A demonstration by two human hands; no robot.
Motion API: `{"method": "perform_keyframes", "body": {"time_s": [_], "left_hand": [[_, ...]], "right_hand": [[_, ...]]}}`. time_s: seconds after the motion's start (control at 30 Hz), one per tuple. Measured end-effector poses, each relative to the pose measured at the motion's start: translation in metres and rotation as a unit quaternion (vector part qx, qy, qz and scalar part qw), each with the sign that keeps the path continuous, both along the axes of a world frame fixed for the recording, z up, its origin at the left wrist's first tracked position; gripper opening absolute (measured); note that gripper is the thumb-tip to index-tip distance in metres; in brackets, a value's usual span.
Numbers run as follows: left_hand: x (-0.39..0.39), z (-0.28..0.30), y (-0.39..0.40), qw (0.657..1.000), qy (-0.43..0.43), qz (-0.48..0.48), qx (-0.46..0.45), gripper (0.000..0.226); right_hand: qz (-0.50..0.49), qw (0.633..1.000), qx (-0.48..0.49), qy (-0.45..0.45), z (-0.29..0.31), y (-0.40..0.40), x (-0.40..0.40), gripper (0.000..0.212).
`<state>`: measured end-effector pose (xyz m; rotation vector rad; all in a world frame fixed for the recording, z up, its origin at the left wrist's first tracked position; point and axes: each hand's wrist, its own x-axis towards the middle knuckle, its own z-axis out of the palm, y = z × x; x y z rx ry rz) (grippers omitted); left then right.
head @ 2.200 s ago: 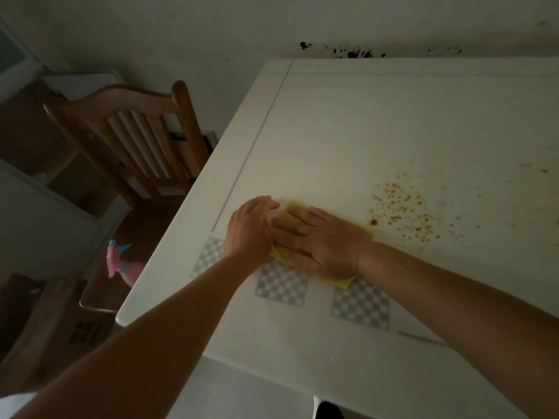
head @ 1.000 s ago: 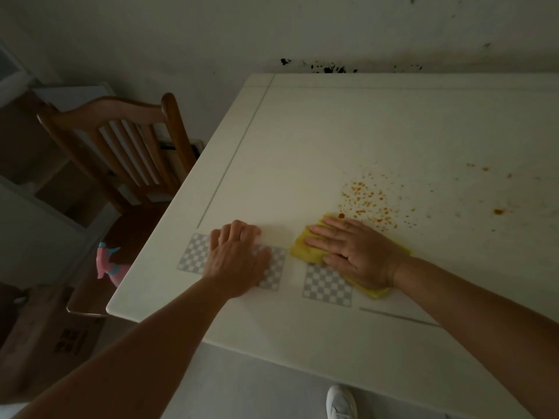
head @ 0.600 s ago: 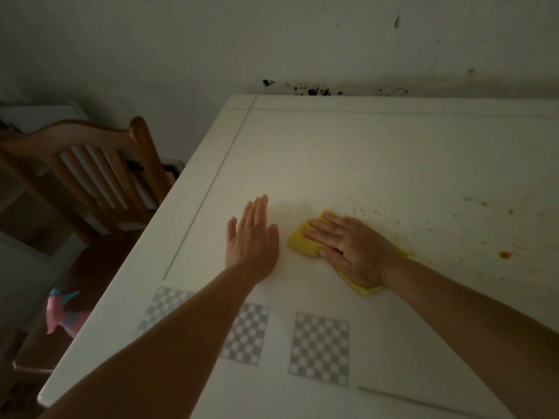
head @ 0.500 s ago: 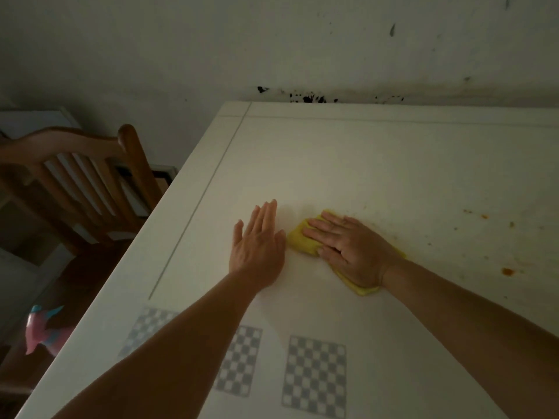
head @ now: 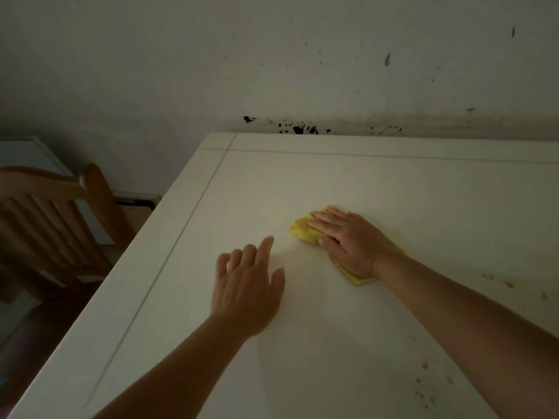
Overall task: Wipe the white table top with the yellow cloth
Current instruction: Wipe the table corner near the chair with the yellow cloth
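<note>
The yellow cloth [head: 302, 231] lies folded on the white table top [head: 393, 189], near its middle. My right hand [head: 351, 241] presses flat on the cloth with fingers stretched out, covering most of it. My left hand [head: 248, 287] hovers or rests on the bare table just left of the cloth, fingers apart and slightly curled, holding nothing; it looks blurred. Orange-brown crumbs [head: 508, 284] dot the table at the right, and more [head: 425, 365] lie at the lower right.
A wooden chair [head: 57, 219] stands beside the table's left edge. A stained wall [head: 296, 128] runs right behind the table's far edge. A thin grey line [head: 181, 231] runs along the table's left border.
My right hand has pushed the cloth farther across the table. My left hand has pulled back from the cloth and curled its fingers. The view has tilted up; the checker markers are out of sight.
</note>
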<state>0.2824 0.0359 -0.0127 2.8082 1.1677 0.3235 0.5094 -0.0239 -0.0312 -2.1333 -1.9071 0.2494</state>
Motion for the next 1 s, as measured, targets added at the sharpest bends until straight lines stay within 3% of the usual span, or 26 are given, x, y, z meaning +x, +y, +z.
{"method": "perform_keyframes", "body": {"time_s": [0.2, 0.5, 0.63, 1.0], "left_hand": [[0.074, -0.009, 0.04, 0.996, -0.069, 0.021, -0.043, 0.056], [0.119, -0.009, 0.077, 0.998, -0.054, -0.003, -0.021, 0.061], [0.149, -0.011, 0.079, 0.995, -0.067, -0.023, -0.065, 0.065], [0.153, -0.028, 0.08, 0.991, -0.113, -0.033, -0.064, 0.071]], "right_hand": [[-0.022, 1.0, 0.01, 0.008, -0.005, 0.031, 0.041, 0.045], [-0.059, 0.998, 0.03, -0.011, -0.006, 0.086, 0.107, 0.045], [-0.079, 0.996, 0.039, -0.02, -0.007, 0.109, 0.13, 0.045], [-0.203, 0.977, 0.034, -0.047, -0.01, 0.147, 0.196, 0.044]]}}
